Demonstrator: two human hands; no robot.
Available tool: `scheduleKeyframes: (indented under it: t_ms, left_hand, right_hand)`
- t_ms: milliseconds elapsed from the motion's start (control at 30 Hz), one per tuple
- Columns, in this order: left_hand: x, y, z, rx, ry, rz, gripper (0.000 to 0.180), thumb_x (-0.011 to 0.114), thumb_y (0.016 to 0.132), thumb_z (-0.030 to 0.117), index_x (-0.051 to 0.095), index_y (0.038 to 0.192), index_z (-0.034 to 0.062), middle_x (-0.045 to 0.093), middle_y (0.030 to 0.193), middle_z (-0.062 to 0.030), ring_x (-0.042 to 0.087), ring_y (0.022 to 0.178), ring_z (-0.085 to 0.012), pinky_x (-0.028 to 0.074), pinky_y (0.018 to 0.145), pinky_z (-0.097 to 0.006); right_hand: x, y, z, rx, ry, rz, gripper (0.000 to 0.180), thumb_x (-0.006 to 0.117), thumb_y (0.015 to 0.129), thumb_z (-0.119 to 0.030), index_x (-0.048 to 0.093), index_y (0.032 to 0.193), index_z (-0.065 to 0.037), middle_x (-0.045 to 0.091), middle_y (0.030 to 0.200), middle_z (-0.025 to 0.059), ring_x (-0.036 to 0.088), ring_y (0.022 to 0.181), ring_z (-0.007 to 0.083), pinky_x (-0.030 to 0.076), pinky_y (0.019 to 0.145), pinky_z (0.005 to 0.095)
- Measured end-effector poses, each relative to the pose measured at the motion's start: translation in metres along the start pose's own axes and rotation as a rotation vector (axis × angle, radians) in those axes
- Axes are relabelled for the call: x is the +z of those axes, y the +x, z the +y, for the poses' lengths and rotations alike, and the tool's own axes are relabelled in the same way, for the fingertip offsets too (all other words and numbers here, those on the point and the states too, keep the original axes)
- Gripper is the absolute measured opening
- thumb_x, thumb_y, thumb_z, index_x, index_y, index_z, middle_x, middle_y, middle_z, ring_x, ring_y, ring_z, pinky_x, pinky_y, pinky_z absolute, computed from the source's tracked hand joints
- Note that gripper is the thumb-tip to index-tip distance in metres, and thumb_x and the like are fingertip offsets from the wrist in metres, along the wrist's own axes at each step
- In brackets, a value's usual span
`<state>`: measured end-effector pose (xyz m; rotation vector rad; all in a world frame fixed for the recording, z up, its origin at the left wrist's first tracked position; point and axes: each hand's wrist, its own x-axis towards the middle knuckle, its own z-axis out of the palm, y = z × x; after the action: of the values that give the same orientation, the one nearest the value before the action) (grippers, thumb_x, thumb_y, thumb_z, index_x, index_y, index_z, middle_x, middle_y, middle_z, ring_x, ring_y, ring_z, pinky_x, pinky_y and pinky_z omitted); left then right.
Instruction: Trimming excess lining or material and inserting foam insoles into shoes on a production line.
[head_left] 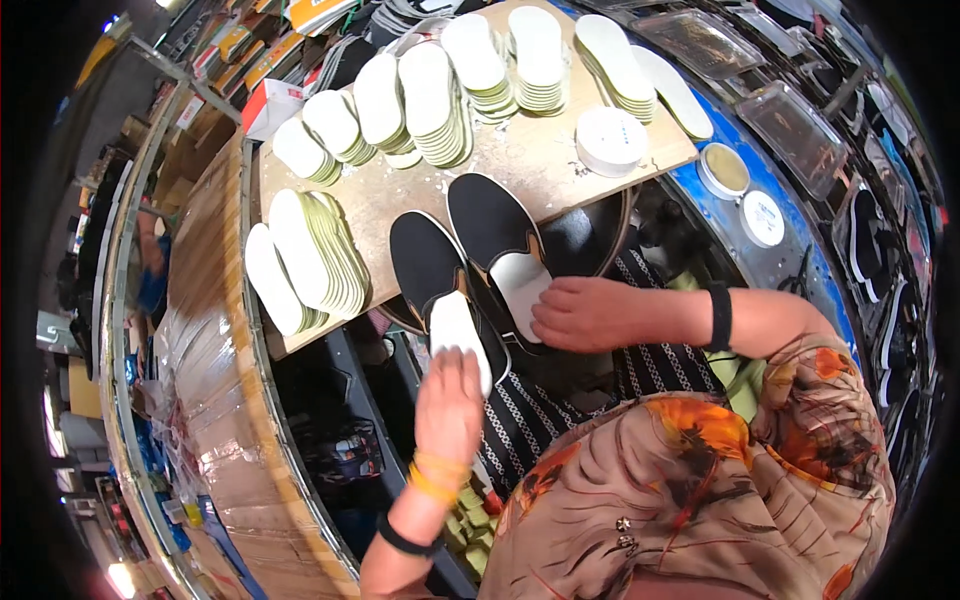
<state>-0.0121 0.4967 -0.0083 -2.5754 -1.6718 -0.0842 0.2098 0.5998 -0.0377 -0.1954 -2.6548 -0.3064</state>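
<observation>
Two black slip-on shoes lie side by side, toes away from me, against the near edge of the worktable. A white insole (455, 325) runs into the left shoe (425, 250), its heel end above the shoe's opening. My left hand (450, 400) is on that heel end, fingers over the top and thumb hidden. In the right shoe (490, 215) lies another white insole (520, 285). My right hand (585, 315) is closed at this shoe's heel, its fingers curled over the rim and the insole's edge.
Several stacks of white insoles (430, 95) stand along the wooden worktable (400, 195), with more insoles (310, 250) at its left. A round white tub (612, 140) is near the right corner. An open tin (724, 170) and a white lid (763, 218) rest on the blue surface.
</observation>
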Motion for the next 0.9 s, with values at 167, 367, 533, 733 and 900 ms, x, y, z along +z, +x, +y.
scheduleKeyframes:
  t_ms: [167, 367, 533, 733, 900]
  left_hand:
    - [0.042, 0.02, -0.034, -0.071, -0.015, -0.051, 0.025, 0.049, 0.077, 0.008, 0.056, 0.098, -0.002, 0.055, 0.102, -0.0158, 0.056, 0.092, -0.029, 0.046, 0.08, -0.036]
    - [0.026, 0.081, -0.027, 0.029, -0.006, -0.622, 0.01, 0.058, 0.064, 0.008, 0.06, 0.06, -0.0006, 0.062, 0.077, -0.0235, 0.062, 0.073, -0.0342, 0.052, 0.065, -0.038]
    - [0.012, 0.101, -0.043, -0.697, -1.14, -0.744, 0.065, 0.062, 0.075, 0.037, 0.041, 0.111, -0.012, 0.058, 0.086, -0.02, 0.062, 0.076, -0.017, 0.052, 0.06, -0.031]
    - [0.06, 0.082, -0.02, -0.603, -0.858, -0.09, 0.035, 0.054, 0.081, 0.013, 0.049, 0.11, -0.0042, 0.06, 0.093, -0.0195, 0.058, 0.087, -0.0247, 0.044, 0.077, -0.032]
    - [0.003, 0.025, -0.055, -0.698, -0.883, -0.213, 0.029, 0.052, 0.081, 0.004, 0.052, 0.109, -0.0046, 0.06, 0.095, -0.0092, 0.053, 0.088, -0.0097, 0.041, 0.078, -0.022]
  right_hand:
    - [0.011, 0.011, -0.006, 0.209, 0.169, -0.29, 0.011, 0.055, 0.07, -0.017, 0.061, 0.075, -0.01, 0.057, 0.069, 0.0026, 0.056, 0.072, 0.0198, 0.042, 0.07, 0.0327]
    - [0.036, 0.042, 0.006, 0.378, 0.365, -0.779, 0.007, 0.059, 0.061, -0.018, 0.064, 0.062, -0.013, 0.062, 0.065, 0.0048, 0.061, 0.071, 0.0244, 0.04, 0.079, 0.0343]
    - [0.052, 0.044, 0.0, 0.271, 0.37, -0.758, 0.014, 0.057, 0.065, -0.017, 0.067, 0.071, -0.01, 0.066, 0.074, 0.0075, 0.063, 0.074, 0.0237, 0.045, 0.069, 0.0384]
    - [0.004, 0.04, 0.016, 0.236, 0.522, -0.439, 0.013, 0.057, 0.068, -0.012, 0.065, 0.077, -0.007, 0.063, 0.075, 0.0108, 0.061, 0.071, 0.0259, 0.046, 0.065, 0.0361]
    - [-0.062, -0.017, 0.057, 0.735, 0.786, 0.034, 0.015, 0.063, 0.073, -0.01, 0.064, 0.086, -0.004, 0.063, 0.084, 0.0101, 0.061, 0.075, 0.0269, 0.047, 0.069, 0.0338]
